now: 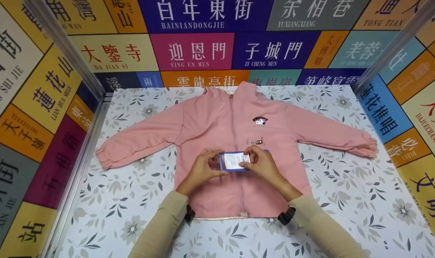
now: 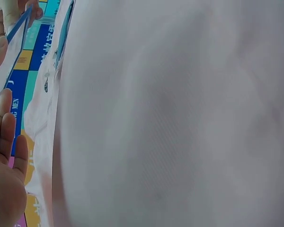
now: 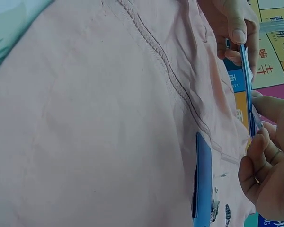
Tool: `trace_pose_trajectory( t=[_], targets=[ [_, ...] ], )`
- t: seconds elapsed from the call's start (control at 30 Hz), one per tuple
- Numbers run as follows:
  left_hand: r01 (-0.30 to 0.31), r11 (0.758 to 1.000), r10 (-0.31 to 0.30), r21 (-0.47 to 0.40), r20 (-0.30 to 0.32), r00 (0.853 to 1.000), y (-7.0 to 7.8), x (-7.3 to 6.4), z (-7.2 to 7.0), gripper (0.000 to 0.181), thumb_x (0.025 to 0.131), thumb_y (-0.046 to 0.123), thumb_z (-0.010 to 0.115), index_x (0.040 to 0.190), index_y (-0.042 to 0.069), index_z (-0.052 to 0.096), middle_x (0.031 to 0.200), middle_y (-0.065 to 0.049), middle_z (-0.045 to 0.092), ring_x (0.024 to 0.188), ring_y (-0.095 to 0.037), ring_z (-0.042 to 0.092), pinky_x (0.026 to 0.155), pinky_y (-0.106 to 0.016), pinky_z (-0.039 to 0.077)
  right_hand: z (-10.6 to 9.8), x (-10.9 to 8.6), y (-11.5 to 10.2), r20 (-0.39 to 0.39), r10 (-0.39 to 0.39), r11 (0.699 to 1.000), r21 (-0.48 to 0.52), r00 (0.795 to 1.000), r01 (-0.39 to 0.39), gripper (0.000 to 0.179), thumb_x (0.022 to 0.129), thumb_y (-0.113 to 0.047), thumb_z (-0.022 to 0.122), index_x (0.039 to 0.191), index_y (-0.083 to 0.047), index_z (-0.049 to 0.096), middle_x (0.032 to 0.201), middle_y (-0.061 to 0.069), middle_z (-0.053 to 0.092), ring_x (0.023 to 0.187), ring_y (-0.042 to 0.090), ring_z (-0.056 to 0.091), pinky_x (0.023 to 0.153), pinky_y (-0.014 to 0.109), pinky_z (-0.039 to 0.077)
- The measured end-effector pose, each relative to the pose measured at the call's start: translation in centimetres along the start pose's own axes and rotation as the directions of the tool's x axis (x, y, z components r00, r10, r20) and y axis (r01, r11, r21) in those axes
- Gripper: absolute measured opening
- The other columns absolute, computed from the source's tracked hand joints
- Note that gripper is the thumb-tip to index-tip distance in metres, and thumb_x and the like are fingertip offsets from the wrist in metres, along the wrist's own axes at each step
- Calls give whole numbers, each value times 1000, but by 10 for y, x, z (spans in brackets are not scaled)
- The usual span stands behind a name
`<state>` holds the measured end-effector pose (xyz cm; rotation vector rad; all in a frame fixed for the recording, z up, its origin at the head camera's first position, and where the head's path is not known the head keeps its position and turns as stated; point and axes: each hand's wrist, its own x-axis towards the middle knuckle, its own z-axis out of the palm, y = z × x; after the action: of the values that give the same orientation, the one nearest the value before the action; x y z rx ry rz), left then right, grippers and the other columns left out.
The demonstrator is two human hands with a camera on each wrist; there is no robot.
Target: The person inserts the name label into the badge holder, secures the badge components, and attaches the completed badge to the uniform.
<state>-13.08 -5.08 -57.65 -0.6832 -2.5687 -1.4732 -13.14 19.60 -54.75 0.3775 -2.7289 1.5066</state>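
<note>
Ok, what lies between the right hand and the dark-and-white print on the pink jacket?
Head view: a smaller mark on the jacket sits between right hand and print, too small to identify.

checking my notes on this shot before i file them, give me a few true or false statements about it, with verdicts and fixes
1. The pink jacket lies spread out on a floral-patterned surface. True.
2. The right hand holds a blue-edged card. True.
3. The left hand is down at the jacket's hem. False: the left hand is at the card's left edge.
4. The jacket's sleeves are folded across its front. False: the sleeves stretch out to either side.
5. The wall behind is plain white. False: the wall is covered in coloured panels with Chinese characters.
</note>
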Motion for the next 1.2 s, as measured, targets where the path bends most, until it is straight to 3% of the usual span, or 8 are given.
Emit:
trace_pose_trajectory(
  t=[0.57,1.2],
  targets=[
    [17,1000,-17,7,-4,1000,1,0,2,70,63,25,94,127,12,66,96,-4,72,90,-18,54,79,-39,53,5,-1,-2,0,17,1000,-22,1000,-17,33,76,-16,86,102,-10,66,66,-1,53,60,9,46,56,18,37],
    [-3,1000,3,10,-7,1000,0,-1,2,71,64,30,93,127,9,66,96,-4,72,90,-22,57,79,-38,54,5,-2,-2,-9,6,1000,-11,1000,-6,32,76,-19,86,99,-11,66,66,-2,49,60,8,44,56,18,34]
  ],
)
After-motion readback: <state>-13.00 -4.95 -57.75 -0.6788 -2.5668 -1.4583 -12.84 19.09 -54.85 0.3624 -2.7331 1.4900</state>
